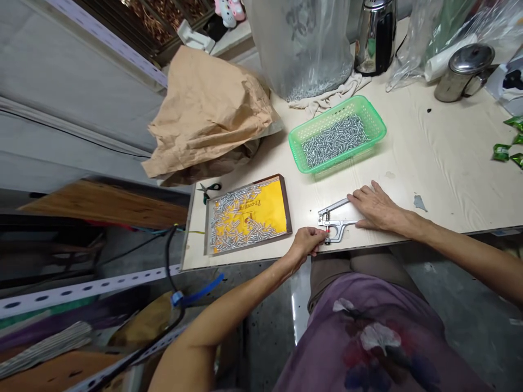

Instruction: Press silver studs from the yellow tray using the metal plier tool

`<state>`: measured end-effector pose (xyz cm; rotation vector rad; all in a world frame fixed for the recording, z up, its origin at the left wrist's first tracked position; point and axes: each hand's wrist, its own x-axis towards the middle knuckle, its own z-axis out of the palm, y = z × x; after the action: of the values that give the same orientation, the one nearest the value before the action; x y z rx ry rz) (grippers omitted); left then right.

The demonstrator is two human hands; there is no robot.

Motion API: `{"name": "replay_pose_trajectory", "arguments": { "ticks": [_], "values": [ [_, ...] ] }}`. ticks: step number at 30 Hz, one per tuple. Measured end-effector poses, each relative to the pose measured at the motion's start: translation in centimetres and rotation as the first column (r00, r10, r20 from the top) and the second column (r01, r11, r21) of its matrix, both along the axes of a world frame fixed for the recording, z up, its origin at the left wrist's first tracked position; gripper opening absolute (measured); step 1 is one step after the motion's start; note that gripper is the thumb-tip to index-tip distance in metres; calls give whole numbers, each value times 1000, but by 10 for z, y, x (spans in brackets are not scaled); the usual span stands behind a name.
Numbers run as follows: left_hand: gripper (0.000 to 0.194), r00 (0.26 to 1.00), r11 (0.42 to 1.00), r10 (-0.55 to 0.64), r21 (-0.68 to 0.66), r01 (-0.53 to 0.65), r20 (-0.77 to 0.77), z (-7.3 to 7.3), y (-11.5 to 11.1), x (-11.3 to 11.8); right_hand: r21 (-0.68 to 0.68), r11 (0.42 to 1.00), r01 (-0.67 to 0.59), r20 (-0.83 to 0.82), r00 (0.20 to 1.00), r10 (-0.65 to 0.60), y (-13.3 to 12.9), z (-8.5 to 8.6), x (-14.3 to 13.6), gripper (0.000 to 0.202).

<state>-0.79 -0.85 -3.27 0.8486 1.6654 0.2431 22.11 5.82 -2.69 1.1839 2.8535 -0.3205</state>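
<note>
Silver hand press pliers (337,224) lie near the table's front edge, their handles spread and a spring between the jaws. My right hand (373,208) is closed around the handle ends, thumb on the lower one and fingers over the upper one. At the jaw end, my left hand (307,240) pinches with its fingertips. A small red spot shows there, but what the fingers hold is too small to make out. Left of the pliers lies a shallow tray (289,209) with a yellow lining, strewn with small silver metal pins. Beyond the pliers, a green plastic basket (378,128) holds many similar pins.
Dark-handled scissors (210,188) lie beside the tray. Crumpled brown paper (212,109) rises at the back left. A large clear plastic bag (302,49) with metal pieces stands behind the basket. Further right are an electric kettle (375,38), a steel jug (453,76) and green packets (500,152).
</note>
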Motion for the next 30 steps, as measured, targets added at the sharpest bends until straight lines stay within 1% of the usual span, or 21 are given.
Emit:
{"name": "replay_pose_trajectory", "arguments": {
  "ticks": [1, 2, 3, 4, 5, 6, 7, 9, 10, 11, 12, 13, 14, 16, 19, 21, 24, 25, 27, 30],
  "values": [
    [27, 999, 999, -30, 35, 32, -40, 0, -2, -1, -2, 1000, 3, 1, 1000, -3, -1, 1, 0, 61],
    [29, 993, 992, -64, 100, 75, -102, 1, -4, -2, -1, 1000, 5, -2, 1000, -5, -3, 1, 0, 59],
    [29, 978, 972, -101, 192, 136, -181, 2, -6, -3, 3, 1000, 6, -11, 1000, -6, -5, 1, 0, 57],
    [27, 953, 929, -135, 301, 216, -270, 4, -7, -3, 8, 1000, 5, -25, 1000, -5, -7, 1, -1, 56],
    [22, 918, 857, -164, 408, 313, -360, 5, -6, -1, 15, 1000, 5, -38, 999, -4, -8, 1, -1, 55],
    [17, 876, 763, -193, 494, 417, -442, 5, -5, 2, 22, 1000, 6, -48, 999, -5, -10, 1, -1, 55],
    [17, 830, 659, -228, 546, 516, -509, 5, -1, 6, 25, 1000, 9, -51, 999, -8, -12, 1, -2, 55],
    [32, 734, 468, -312, 574, 672, -604, 2, 8, 16, 22, 1000, 18, -42, 999, -18, -15, 2, -2, 56],
    [40, 689, 390, -353, 569, 724, -633, -1, 14, 21, 16, 1000, 26, -37, 999, -25, -16, 3, -2, 57],
    [47, 648, 328, -392, 559, 761, -652, -3, 21, 26, 10, 999, 33, -35, 999, -33, -18, 4, -1, 60],
    [51, 613, 281, -429, 547, 788, -663, -6, 26, 30, 7, 999, 40, -34, 999, -40, -19, 4, -1, 64],
    [53, 582, 248, -464, 533, 809, -668, -8, 31, 33, 8, 999, 47, -35, 998, -47, -20, 4, 0, 67],
    [55, 554, 226, -493, 517, 826, -671, -10, 35, 35, 13, 998, 55, -32, 998, -54, -21, 4, 1, 69],
    [58, 509, 204, -530, 481, 853, -678, -10, 40, 38, 32, 996, 83, -11, 996, -83, -22, 5, 2, 70],
    [63, 443, 198, -540, 403, 893, -715, -4, 43, 42, 52, 992, 117, 57, 991, -120, -22, 7, -1, 60],
    [55, 386, 198, -551, 333, 922, -740, 2, 44, 46, 48, 994, 101, 107, 989, -106, -21, 9, -4, 44],
    [33, 325, 211, -565, 248, 945, -758, 9, 43, 54, 27, 998, 53, 129, 990, -56, -19, 9, -8, 13],
    [26, 315, 221, -568, 228, 948, -760, 11, 43, 57, 23, 999, 47, 118, 992, -49, -18, 9, -8, 9],
    [16, 300, 249, -576, 187, 950, -760, 13, 42, 62, 7, 999, 49, 93, 994, -49, -19, 6, -9, 15],
    [14, 286, 286, -592, 135, 949, -753, 15, 42, 67, -32, 996, 81, 87, 993, -78, -20, 2, -8, 17]
  ]
}}
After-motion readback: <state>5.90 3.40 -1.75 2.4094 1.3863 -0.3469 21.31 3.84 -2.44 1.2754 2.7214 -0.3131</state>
